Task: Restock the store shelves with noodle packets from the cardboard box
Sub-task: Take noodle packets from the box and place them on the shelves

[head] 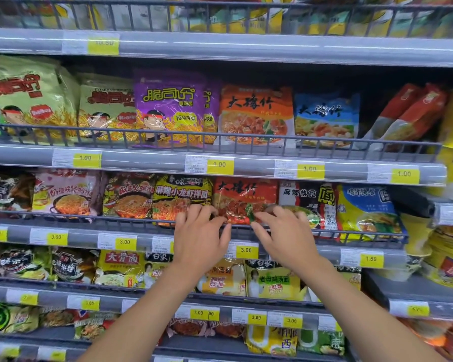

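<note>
A red noodle packet (pixel 242 197) stands upright behind the wire rail of the middle shelf (pixel 324 235). My left hand (pixel 200 235) reaches over the rail at the packet's lower left corner, its fingers curled onto the packet's bottom edge. At the lower right part of the same packet is my right hand (pixel 283 233), fingers bent over the rail and touching the wrapper. The packet sits between a yellow-black packet (pixel 181 194) on its left and a black-white packet (pixel 306 197) on its right. The cardboard box is out of view.
Shelves above and below are filled with rows of noodle packets behind wire rails, with yellow price tags (pixel 246 250) along the shelf fronts. Orange (pixel 255 113) and blue (pixel 326 118) packets stand one shelf up. Yellow bowl noodles (pixel 447 257) are stacked at the right.
</note>
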